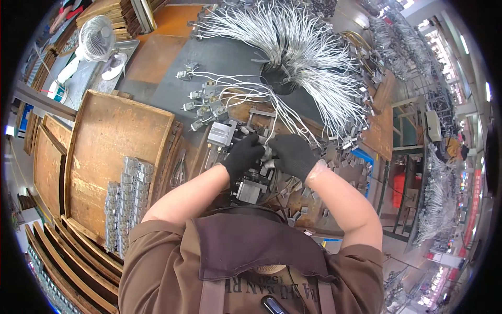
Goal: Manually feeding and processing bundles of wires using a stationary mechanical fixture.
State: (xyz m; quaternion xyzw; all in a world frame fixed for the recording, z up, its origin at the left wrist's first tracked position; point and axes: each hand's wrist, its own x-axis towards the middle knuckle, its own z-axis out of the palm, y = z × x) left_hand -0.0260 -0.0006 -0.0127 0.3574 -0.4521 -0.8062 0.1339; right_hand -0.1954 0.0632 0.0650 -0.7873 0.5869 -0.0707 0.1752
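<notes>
Both my hands wear black gloves and meet over a metal bench fixture with a silver block (221, 133) at its upper left and another block (251, 191) below. My left hand (244, 156) is closed, its fingertips at the middle of the fixture. My right hand (294, 155) is also closed, thumb and fingers pointing left toward it. A small pale part (267, 153) shows between them, with a white wire (273, 124) running up from there. What each hand pinches is largely hidden by the gloves. Beyond the fixture lie several metal connectors (208, 107) on white wires.
A large fanned bundle of white wires (324, 57) covers the far bench. Loose small metal pieces (293, 191) lie right of the fixture. Pliers (179, 168) rest at its left, beside a wooden tray (117, 141) holding stacked metal parts (125, 199). A white fan (96, 39) stands far left.
</notes>
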